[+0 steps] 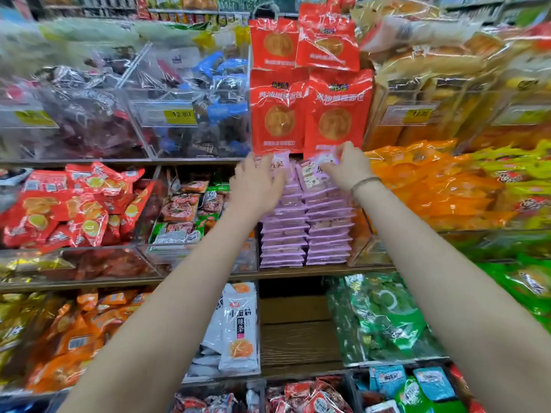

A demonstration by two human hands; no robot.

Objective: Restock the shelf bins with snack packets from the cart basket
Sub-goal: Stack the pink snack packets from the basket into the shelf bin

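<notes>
Head view: both bare forearms reach up to the middle shelf; cart basket not in view.
Left hand (256, 186): fingers laid on top of the left stack; grip hidden, cannot tell.
Right hand (347, 166): pinches top packet (313, 174) by its upper edge.
Purple snack packets (328, 228): two neat stacks in clear bin (366, 251); thin, flat, glossy film.
Handling: likely light, soft, slippery; pinch a sealed edge, don't crush.
Red bread bags (337, 114): upright just above, crinkly plastic.

Glossy plastic pink packets (304, 231), clear acrylic bins (190, 126), wood-grain shelf (295, 332).
</notes>
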